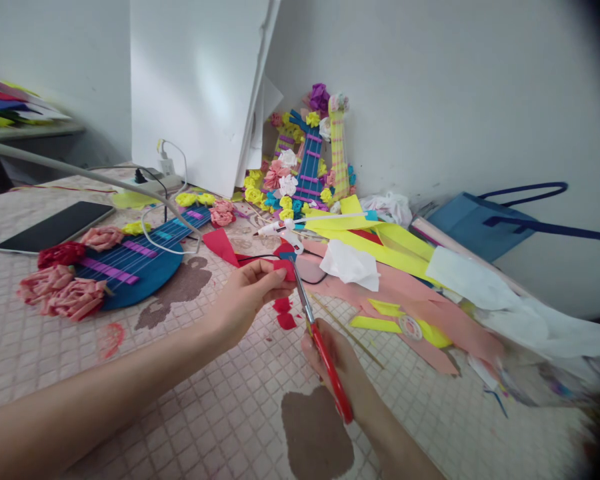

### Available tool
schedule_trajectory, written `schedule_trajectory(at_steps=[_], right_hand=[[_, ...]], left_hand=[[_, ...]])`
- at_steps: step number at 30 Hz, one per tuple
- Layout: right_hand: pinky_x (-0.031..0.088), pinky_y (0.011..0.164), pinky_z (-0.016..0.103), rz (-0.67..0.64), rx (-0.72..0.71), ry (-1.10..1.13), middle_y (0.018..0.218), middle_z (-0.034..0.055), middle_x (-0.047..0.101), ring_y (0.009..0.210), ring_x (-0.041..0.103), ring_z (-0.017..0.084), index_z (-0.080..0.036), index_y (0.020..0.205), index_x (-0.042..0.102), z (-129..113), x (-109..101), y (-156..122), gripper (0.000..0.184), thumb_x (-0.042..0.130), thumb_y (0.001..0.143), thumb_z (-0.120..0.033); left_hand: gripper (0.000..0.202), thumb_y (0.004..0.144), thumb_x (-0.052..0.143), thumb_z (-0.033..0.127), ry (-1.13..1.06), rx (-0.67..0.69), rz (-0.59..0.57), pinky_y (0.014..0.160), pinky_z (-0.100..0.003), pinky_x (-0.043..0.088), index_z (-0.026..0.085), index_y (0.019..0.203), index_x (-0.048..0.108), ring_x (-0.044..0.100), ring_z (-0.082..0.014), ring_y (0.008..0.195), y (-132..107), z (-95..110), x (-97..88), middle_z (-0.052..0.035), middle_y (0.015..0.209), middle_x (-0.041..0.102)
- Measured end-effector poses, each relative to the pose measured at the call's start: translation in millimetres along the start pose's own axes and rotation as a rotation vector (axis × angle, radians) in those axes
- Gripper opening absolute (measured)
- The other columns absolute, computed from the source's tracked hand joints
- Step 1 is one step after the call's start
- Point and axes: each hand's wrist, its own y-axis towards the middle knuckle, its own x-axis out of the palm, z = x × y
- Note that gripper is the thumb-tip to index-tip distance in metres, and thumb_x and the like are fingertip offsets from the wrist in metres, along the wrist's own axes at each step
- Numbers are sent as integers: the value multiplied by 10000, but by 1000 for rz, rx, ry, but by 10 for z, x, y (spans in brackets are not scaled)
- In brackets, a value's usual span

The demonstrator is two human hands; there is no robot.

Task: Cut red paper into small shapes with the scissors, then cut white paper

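My left hand (pixel 253 293) pinches a small piece of red paper (pixel 283 267) above the patterned tablecloth. My right hand (pixel 337 370) grips red-handled scissors (pixel 325 353), whose blades point up and meet the red paper. Two red paper scraps (pixel 284 313) lie on the cloth just below the blades. A larger red paper sheet (pixel 221 244) lies flat beyond my left hand.
A blue paper guitar (pixel 130 267) with pink and red paper flowers lies at the left, beside a dark tablet (pixel 55 227). A glue gun (pixel 280 229), yellow and pink paper strips (pixel 380 243), white tissue (pixel 350 263), a blue bag (pixel 480 223) and flower-covered guitars (pixel 307 160) against the wall crowd the back and right.
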Motion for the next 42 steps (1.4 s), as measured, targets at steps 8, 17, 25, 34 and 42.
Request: schedule_trajectory(at_steps=[8,17,25,34,42], right_hand=[[277,506,259,29,-27,-18,612,-61,353,551,322,120,-221,702,390,63,7,13,296,511,823,-463],[283,507,259,23,-25,-3,614,-57,362,549,340,123,-221,701,403,36,6,15,303,538,801,-472],[279,501,256,37,-40,-17,610,-57,347,546,322,120,-225,686,385,42,11,23,310,526,795,-478],[296,468,240,105,-110,-81,551,-63,345,497,348,115,-232,647,375,86,-56,78,315,480,803,-485],[372,591,304,346,139,-935,828,84,697,781,642,274,-209,925,575,295,-773,138,234,554,807,-411]], left_hand=[[228,712,759,227,-1,2,-4,760,-269,527,161,701,541,680,-142,711,2,-5,-4,-1,694,689],[229,711,760,231,-5,0,-1,758,-267,525,160,710,542,678,-139,707,8,-10,-5,0,700,691],[240,706,763,247,-2,4,-1,766,-275,526,163,707,538,680,-147,717,-1,-1,4,-6,695,691],[238,694,772,241,-12,17,4,773,-276,524,165,701,547,682,-148,738,17,1,-19,4,695,688],[234,704,763,239,90,16,13,707,-244,500,168,672,542,656,-123,707,129,114,-116,17,690,668]])
